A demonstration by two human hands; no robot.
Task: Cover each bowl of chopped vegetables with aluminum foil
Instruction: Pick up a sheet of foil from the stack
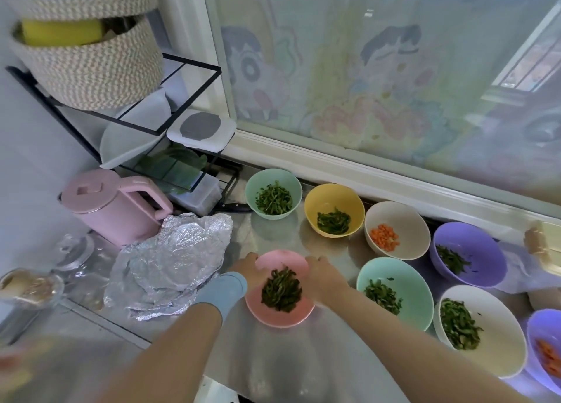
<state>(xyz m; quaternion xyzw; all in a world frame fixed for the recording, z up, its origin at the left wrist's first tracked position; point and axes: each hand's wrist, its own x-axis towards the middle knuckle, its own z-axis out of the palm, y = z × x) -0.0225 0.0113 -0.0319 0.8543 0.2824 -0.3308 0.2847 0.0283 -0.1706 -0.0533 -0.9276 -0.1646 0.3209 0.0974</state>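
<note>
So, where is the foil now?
In the head view, the foil lies crumpled at left, in front of the pink kettle, beside the pink bowl.

foil: crumpled silver aluminium foil sheet (173, 266), shiny and super wrinkly
counter: grey stainless-steel countertop (273, 229), smooth, softly reflective, a bit brushed-looking
bowl: pink round plastic-looking bowl (282, 258), smooth, kinda matt
kettle: pastel pink plastic kettle (115, 220), smooth satin finish
basket: beige woven rope basket (91, 69), rough, totally matt
rack: thin black metal wire rack (188, 102), matt
lid: clear round glass lid (74, 249), glossy
</note>
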